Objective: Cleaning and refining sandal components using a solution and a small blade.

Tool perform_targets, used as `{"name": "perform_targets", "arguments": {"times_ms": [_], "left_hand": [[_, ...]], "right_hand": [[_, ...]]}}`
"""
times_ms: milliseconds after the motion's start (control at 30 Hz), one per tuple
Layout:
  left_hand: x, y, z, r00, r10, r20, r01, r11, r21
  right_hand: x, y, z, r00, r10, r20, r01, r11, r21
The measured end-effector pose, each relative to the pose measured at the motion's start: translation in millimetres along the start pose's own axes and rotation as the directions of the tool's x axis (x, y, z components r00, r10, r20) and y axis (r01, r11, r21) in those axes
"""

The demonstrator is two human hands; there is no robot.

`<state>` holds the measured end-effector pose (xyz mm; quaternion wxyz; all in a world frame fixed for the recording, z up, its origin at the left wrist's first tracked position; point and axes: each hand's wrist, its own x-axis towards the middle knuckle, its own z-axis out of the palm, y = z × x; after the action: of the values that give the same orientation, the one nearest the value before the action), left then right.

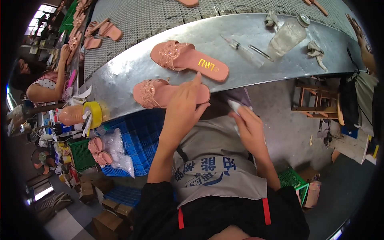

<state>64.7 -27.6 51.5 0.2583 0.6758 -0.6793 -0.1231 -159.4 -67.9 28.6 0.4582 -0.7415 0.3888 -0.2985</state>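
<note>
A pink slide sandal (150, 94) with a studded, openwork strap lies on the metal tabletop near its front edge, toe to the left. Over its footbed rests my left hand (182, 110), fingers across the sole and thumb by the near edge of the heel. Just beyond it lies the matching sandal (206, 66), with gold lettering on its insole; my forefinger points toward its near edge. In front of my apron, below the table edge, my right hand (250, 130) is closed on a white cloth (235, 106). Purple fabric (238, 95) shows beside the cloth.
Behind the tabletop (132, 56) runs a mesh conveyor (148, 20) carrying more sandals. A clear jar (290, 34), a syringe (242, 50) and crumpled rags stand or lie at the right. Yellow tape (94, 115), a blue crate (140, 136) and a co-worker (46, 84) are at left.
</note>
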Motion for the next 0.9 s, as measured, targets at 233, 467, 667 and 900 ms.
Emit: {"name": "perform_targets", "arguments": {"times_ms": [233,467,667,900], "left_hand": [[-0.9,-4.0,8.3,0.989,-0.105,-0.107,0.084,0.979,-0.185],[0.5,-6.7,9.9,0.987,-0.122,-0.103,0.101,0.977,-0.188],[2.0,-5.8,7.3,0.981,-0.171,-0.091,0.145,0.959,-0.244],[2.1,-6.3,6.9,0.987,-0.147,-0.069,0.132,0.974,-0.186]], "right_hand": [[39.1,-3.6,42.4,0.987,-0.161,-0.017,0.155,0.967,-0.2],[37.1,-16.0,40.9,0.995,-0.081,0.051,0.09,0.974,-0.206],[29.6,-16.6,41.4,0.994,-0.06,0.088,0.081,0.961,-0.263],[43.4,-23.0,40.4,0.994,-0.025,0.104,0.053,0.961,-0.272]]}}
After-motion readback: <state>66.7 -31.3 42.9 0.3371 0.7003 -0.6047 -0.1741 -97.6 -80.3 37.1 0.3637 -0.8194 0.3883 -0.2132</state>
